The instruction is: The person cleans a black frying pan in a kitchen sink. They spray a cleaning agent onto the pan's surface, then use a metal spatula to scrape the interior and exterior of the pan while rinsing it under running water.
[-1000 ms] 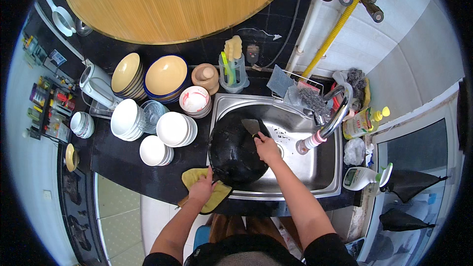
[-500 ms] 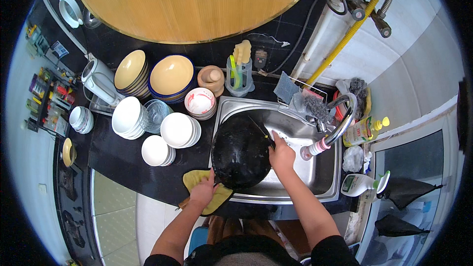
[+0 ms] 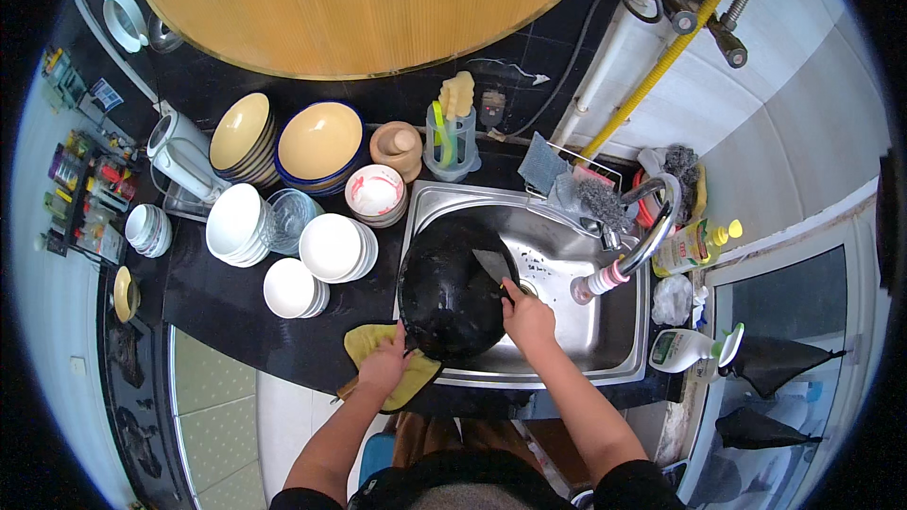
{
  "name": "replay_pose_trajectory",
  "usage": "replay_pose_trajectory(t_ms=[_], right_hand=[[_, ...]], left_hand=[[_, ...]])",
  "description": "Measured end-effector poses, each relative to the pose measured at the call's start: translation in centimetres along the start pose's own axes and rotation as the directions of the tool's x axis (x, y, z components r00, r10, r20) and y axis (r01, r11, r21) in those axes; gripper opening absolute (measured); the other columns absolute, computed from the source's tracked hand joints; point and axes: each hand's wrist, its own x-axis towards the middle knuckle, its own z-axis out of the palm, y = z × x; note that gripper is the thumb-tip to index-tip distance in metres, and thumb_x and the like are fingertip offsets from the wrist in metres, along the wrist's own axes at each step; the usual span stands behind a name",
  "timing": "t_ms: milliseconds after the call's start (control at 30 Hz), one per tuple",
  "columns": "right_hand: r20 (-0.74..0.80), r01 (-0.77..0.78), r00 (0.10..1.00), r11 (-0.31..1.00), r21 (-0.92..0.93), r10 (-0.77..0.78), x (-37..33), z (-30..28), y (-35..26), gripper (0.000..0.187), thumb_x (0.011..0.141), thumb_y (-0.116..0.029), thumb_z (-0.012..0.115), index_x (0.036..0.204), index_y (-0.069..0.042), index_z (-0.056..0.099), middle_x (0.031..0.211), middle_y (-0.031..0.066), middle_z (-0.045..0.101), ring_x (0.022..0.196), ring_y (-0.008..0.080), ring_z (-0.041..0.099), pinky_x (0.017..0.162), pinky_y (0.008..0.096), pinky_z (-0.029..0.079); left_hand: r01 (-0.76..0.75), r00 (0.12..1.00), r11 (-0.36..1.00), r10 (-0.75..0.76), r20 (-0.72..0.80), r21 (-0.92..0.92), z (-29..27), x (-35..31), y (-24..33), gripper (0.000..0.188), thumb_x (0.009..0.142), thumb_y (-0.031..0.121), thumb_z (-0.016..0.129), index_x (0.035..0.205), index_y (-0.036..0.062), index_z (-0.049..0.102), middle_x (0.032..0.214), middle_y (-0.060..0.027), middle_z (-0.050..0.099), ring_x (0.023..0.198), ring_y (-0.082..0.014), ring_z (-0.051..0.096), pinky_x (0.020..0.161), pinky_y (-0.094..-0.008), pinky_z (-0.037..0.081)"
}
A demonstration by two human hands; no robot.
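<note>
A black wok (image 3: pixel 449 297) fills the left part of the steel sink (image 3: pixel 605 373). My left hand (image 3: pixel 384 365) is closed at the wok's lower-left side, over a yellow-green cloth (image 3: pixel 364 340) around the handle; a brown handle end (image 3: pixel 348 387) pokes out beyond the cloth. In my closed right hand (image 3: pixel 529 321) is a flat metal scraper (image 3: pixel 491 264), its wide blade tilted against the wok's upper right. The fingers cover most of its handle.
A curved faucet (image 3: pixel 666 208) arches over the sink's right side. Left of the sink stand stacked white bowls (image 3: pixel 331 247) and yellow bowls (image 3: pixel 321 142). A soap bottle (image 3: pixel 694 247) and a spray bottle (image 3: pixel 685 349) line the right edge.
My right hand has shifted slightly down and left and turned, so the scraper's blade now shows its broad face. My left hand remains on the cloth at the wok handle.
</note>
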Motion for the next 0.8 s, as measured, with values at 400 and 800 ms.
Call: replay_pose_trajectory(t_ms=[400,800], right_hand=[[-0.034,0.039,0.998,0.987,-0.156,-0.044,-0.4,0.2,-1.1,0.035,0.085,-0.022,0.056,0.119,-0.02,0.058,0.071,0.0153,0.059,0.058,0.0312,0.062,0.053,0.0413,0.051],[-0.124,0.041,0.991,0.999,-0.025,-0.044,-2.9,1.5,-1.8,0.037,0.087,-0.023,0.054,0.123,-0.017,0.054,0.074,0.0175,0.057,0.054,0.0324,0.06,0.049,0.0411,0.049]], left_hand=[[0.019,1.0,1.0,-0.019,0.007,0.005,-0.6,-0.1,0.4,0.07,0.088,0.041,0.051,0.142,0.0099,0.021,0.09,-0.0184,0.056,0.066,-0.0337,0.062,0.055,-0.0431,0.051],[-0.025,0.999,1.0,0.025,-0.048,0.006,0.1,0.0,-0.2,0.071,0.087,0.04,0.054,0.142,0.0082,0.021,0.089,-0.0204,0.056,0.066,-0.0345,0.061,0.055,-0.0438,0.05]])
